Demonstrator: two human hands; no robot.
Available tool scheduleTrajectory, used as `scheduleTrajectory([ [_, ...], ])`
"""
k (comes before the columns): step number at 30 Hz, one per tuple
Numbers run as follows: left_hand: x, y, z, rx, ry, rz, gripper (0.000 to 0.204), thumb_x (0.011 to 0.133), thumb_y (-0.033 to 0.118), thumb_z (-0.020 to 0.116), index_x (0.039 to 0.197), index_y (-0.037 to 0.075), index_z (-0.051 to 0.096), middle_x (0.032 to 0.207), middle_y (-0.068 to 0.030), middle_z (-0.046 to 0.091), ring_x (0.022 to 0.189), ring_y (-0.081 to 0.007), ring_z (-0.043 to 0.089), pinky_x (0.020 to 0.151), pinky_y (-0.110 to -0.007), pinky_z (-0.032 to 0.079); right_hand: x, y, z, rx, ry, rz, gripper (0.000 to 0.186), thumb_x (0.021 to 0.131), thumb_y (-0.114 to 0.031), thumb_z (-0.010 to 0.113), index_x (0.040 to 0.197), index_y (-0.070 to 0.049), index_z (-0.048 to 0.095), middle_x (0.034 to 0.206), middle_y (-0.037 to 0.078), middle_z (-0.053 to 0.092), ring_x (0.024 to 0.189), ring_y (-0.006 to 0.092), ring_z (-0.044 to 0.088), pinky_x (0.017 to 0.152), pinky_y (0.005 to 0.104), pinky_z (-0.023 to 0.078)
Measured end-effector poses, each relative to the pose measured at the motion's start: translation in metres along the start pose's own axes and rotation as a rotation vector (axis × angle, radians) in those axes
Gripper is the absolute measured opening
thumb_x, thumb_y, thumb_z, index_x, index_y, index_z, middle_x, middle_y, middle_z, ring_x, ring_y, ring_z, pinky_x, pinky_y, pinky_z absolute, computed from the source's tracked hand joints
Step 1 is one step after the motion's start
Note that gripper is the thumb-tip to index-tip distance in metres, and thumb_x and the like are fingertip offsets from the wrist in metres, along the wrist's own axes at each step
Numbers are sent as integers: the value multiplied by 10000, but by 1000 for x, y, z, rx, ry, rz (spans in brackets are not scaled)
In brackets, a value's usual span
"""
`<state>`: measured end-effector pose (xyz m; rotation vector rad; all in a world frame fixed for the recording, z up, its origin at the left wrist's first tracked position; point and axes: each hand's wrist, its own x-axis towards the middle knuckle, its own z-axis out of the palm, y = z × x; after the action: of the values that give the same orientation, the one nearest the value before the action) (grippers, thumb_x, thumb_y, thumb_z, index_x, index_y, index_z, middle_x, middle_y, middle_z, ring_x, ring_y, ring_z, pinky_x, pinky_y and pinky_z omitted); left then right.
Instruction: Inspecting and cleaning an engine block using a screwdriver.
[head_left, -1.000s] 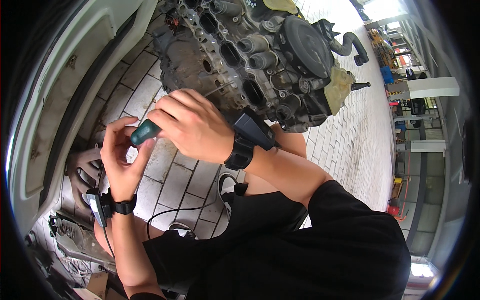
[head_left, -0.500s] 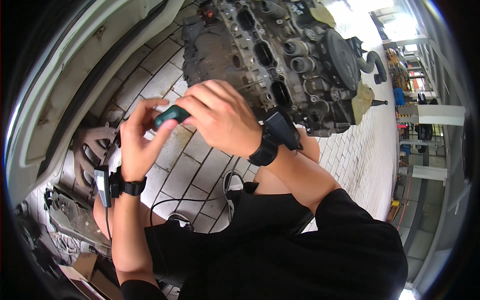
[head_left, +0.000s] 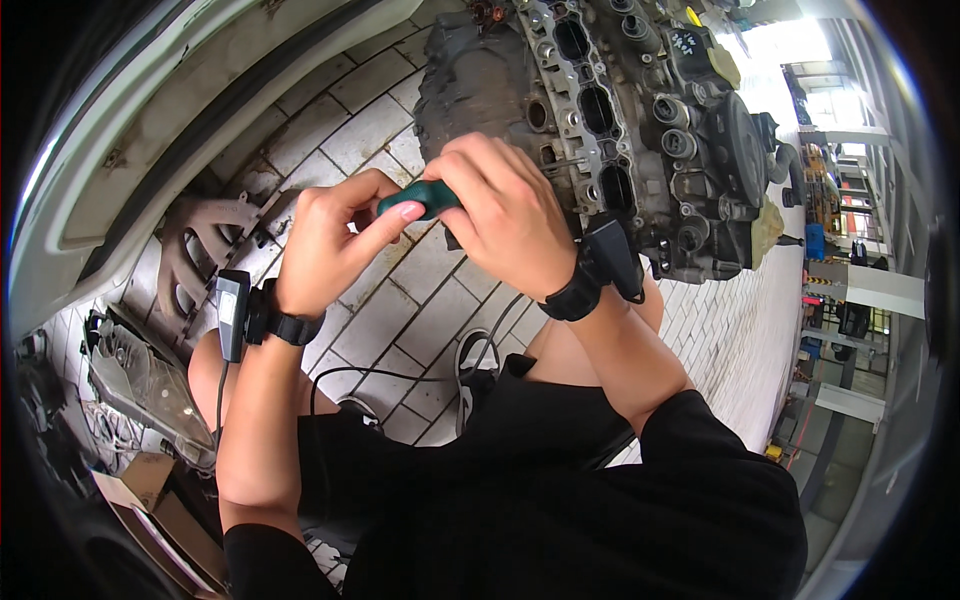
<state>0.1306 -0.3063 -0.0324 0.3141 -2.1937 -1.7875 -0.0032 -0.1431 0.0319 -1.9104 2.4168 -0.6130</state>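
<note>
Between my hands is a dark green, smooth, rounded tool handle (head_left: 428, 199), shaped like a screwdriver's. My left hand (head_left: 335, 240) pinches its left end, with the thumb lying along the near side and the fingers curled behind. Over the other end, my right hand (head_left: 505, 205) is closed with bent fingers. That hand hides the rest of the tool, so I cannot tell its tip. Just beyond my right hand lies a dirty engine (head_left: 610, 130), its row of dark oval ports facing up. Both wrists wear black straps with small boxes on them.
A rusty exhaust manifold (head_left: 180, 255) lies on the tiled floor (head_left: 400, 330) at left, below a pale vehicle panel (head_left: 130, 150). Nearer are a clear headlamp (head_left: 150, 380) and an open cardboard box (head_left: 150, 480). A black cable (head_left: 380, 372) crosses in front of my shoes.
Both hands have moved right and slightly up in the picture with the green handle, closer to the engine's ports. The view has shifted, so the engine appears farther right.
</note>
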Motion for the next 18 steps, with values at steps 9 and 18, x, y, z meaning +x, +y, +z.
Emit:
scheduleTrajectory([
  [9,-1,4,-4,15,34,107,257,914,99,773,1118,-16,668,923,-59,714,727,-89,631,657,-255,520,-2,-3,4,-10,30,15,418,812,-150,792,1185,-64,623,1099,82,596,1043,316,600,922,436,478],
  [18,0,6,-5,-56,-64,-140,264,994,208,707,1036,-51,680,847,-85,714,705,-104,665,633,-266,534,-1,2,-1,-4,51,-4,294,828,-77,749,1101,-73,641,1052,75,605,952,300,608,867,425,483],
])
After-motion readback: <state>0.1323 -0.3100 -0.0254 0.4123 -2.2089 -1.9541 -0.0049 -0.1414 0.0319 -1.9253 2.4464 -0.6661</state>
